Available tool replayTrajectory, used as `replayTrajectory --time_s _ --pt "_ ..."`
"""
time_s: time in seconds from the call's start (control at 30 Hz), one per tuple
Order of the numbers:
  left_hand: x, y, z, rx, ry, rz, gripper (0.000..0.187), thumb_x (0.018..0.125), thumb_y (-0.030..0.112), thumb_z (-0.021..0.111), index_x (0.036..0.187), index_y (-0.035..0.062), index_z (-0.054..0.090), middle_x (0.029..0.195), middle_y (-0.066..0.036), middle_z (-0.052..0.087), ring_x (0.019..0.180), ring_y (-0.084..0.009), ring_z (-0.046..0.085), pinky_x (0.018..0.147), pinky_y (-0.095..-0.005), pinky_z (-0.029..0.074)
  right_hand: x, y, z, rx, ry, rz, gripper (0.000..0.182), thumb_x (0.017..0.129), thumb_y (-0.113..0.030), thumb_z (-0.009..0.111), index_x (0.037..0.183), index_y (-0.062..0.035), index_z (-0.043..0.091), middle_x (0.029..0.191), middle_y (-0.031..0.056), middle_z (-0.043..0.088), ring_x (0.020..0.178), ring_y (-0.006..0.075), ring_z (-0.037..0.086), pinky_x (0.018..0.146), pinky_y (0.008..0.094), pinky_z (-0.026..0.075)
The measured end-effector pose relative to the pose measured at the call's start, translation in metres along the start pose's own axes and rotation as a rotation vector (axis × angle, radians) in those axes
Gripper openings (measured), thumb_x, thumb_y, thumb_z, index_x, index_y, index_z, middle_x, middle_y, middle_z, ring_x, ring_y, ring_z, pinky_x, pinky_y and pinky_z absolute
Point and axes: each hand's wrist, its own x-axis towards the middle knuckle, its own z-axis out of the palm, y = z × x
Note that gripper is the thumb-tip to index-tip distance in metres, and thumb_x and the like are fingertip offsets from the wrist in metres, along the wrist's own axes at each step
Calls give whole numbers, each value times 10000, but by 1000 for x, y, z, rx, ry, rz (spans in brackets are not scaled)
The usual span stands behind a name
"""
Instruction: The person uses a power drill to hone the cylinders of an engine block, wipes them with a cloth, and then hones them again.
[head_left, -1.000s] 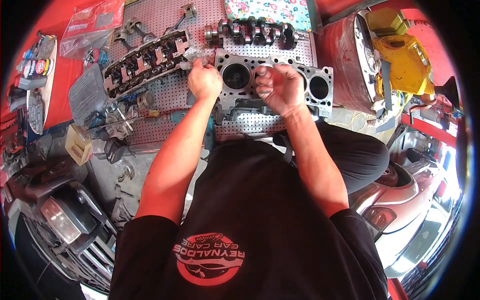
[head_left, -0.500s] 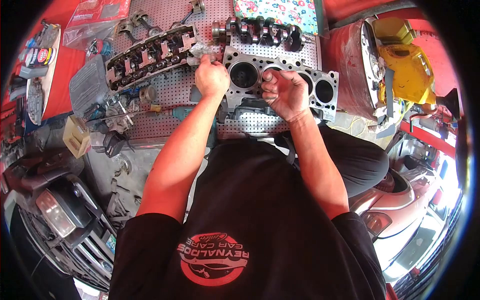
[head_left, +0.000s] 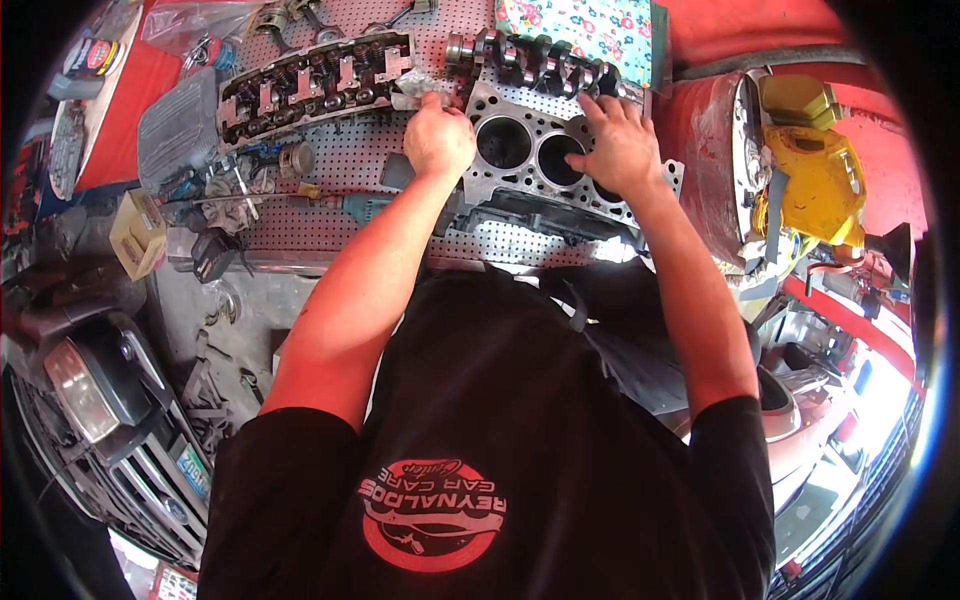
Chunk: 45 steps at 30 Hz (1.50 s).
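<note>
My left hand (head_left: 440, 138) is closed at the left end of an engine block (head_left: 540, 186). Its fingertips meet a crumpled, pale, see-through wrapping (head_left: 420, 90), but whatever they pinch is hidden. My right hand (head_left: 622, 150) is spread open over the right half of the block, covering part of its cylinder bores. The thumb reaches toward an open bore (head_left: 562, 160), and the fingers point at the crankshaft (head_left: 545, 62) lying behind the block. To the left of my left hand lies a cylinder head (head_left: 318, 88) with valve springs showing.
Pistons with rods (head_left: 310, 20) lie behind the cylinder head. A green power tool (head_left: 375, 208), rags and a yellow box (head_left: 137, 235) sit along the front left. A flowered sheet (head_left: 580, 30) is at the back. On the right stand a drum (head_left: 700, 150) and a yellow jug (head_left: 815, 185).
My right hand has opened from a curled shape and moved away and to the right over the block. My left hand stays by the crumpled wrapping. The whole view has shifted slightly.
</note>
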Motion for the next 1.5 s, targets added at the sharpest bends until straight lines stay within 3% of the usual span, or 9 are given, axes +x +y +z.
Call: replayTrajectory --time_s 0.2,0.83,0.97,1.1,1.2,1.27,1.37,1.47,1.5 --pt "-2 0 1 7 72 13 253 896 228 600 1078 63 661 881 -267 716 880 -464 702 792 -561 540 32 -19 -23 -375 -208 -196 687 794 -476 805 1352 -128 609 1402 91 573 1360 282 496 1106 519 384" --pt "-5 6 -6 7 31 -39 301 892 262 604 1115 69 661 960 -255 735 954 -440 715 861 -542 547 29 -14 -24 -426 -257 -230 725 786 -451 789 1409 -143 584 1335 96 606 1262 284 581 1067 504 413" --pt "-3 0 0 -15 77 0 334 884 250 605 1141 46 669 908 -274 720 920 -460 706 838 -545 549 27 -8 -44 -371 -119 -306 563 813 -381 763 1312 -145 653 1276 90 649 1247 273 596 1075 478 416" --pt "1 -6 8 -17 120 23 251 873 233 623 1043 51 651 873 -269 715 877 -457 709 792 -542 554 30 24 -44 169 270 -206 437 880 -253 683 1284 -89 660 1235 136 680 1101 342 662 961 494 512" --pt "1 -4 7 -20 94 1 243 875 232 627 1034 50 654 861 -263 713 857 -453 708 779 -539 552 3 22 -27 1551 -189 382 538 947 -317 644 1387 -21 550 1382 199 605 1093 368 681 890 474 554" --pt "-1 -5 6 -57 76 -3 238 877 234 628 1029 53 657 853 -259 713 849 -450 707 772 -537 552 -28 -3 -12 2000 -459 612 820 981 -445 606 1565 27 277 1526 260 441 1133 393 672 858 432 569" --pt "-1 1 -3 -56 35 -22 224 885 223 614 1051 82 667 888 -242 728 894 -439 714 817 -546 548 -34 -31 14 2295 -547 692 1117 956 -587 581 1619 25 -78 1560 293 309 1132 412 658 808 437 588" --pt "-3 2 -1 -41 39 -1 225 889 221 605 1061 93 673 895 -239 732 914 -436 716 834 -549 547 -15 -34 35 2516 -550 773 1106 936 -615 593 1612 44 16 1520 288 361 1137 415 651 782 419 595" --pt "-2 2 1 -47 45 4 227 890 223 604 1061 90 672 898 -241 732 913 -437 716 833 -549 547 -10 -31 36 2556 -512 766 1043 918 -631 608 1561 60 164 1458 271 423 1112 407 644 751 376 592"
